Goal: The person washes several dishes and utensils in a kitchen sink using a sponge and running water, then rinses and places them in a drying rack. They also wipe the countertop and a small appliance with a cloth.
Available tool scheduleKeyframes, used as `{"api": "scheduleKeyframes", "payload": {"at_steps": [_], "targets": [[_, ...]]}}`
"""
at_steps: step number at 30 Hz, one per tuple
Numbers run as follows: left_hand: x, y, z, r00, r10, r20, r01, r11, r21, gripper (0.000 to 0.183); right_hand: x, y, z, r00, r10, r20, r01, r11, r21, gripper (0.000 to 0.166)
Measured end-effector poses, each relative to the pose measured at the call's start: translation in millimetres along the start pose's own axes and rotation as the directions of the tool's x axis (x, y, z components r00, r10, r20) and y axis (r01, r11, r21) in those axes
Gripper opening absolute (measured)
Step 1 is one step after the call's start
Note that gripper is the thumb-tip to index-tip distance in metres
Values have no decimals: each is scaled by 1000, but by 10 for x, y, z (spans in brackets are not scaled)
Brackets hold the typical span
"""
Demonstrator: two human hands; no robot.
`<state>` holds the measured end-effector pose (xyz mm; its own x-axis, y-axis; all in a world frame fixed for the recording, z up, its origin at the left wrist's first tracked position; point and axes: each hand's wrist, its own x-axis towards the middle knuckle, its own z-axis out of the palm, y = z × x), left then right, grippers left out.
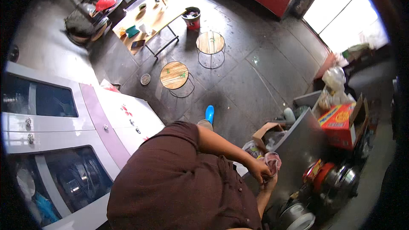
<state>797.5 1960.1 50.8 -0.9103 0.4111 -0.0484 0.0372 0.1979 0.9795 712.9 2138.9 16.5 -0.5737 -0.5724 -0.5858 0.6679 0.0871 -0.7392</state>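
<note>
A pink and white cloth (272,162), bunched up, is held between my two hands at the lower right of the head view. My left hand (259,169) reaches across from the left and grips the cloth's lower part with bent fingers. Just below it, my right hand (270,182) is closed around the bottom of the cloth, its fingers partly hidden behind the left hand. Both hands touch each other, beside the edge of a dark grey counter (295,147).
On the counter stand a red and yellow carton (338,121), plastic bags (335,78), a metal pot (345,175) and a cooker (297,217). Two round stools (174,75), a folding table (159,17) and a bucket (192,22) stand ahead. White cabinets (64,134) are at left.
</note>
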Motion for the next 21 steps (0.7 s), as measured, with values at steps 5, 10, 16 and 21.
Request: {"api": "scheduleKeyframes", "payload": {"at_steps": [5, 10, 16, 21], "targets": [[-1659, -562, -1450, 929, -286, -235, 165, 888, -430, 43, 547, -193, 782, 999, 21, 45, -8, 963, -269, 36], [-3173, -1596, -2016, 295, -645, -705, 772, 596, -222, 38, 1359, 212, 521, 999, 10, 32, 7, 871, -492, 13], [-4392, -2152, -2310, -28, -669, -743, 673, 537, -509, 31, 2194, 350, 793, 962, 200, 184, 64, 491, -869, 14], [-4902, -2430, -2471, -207, -732, -649, 539, 468, -700, 25, 3052, -66, 1664, 921, 342, 186, 167, 83, -982, 17]]}}
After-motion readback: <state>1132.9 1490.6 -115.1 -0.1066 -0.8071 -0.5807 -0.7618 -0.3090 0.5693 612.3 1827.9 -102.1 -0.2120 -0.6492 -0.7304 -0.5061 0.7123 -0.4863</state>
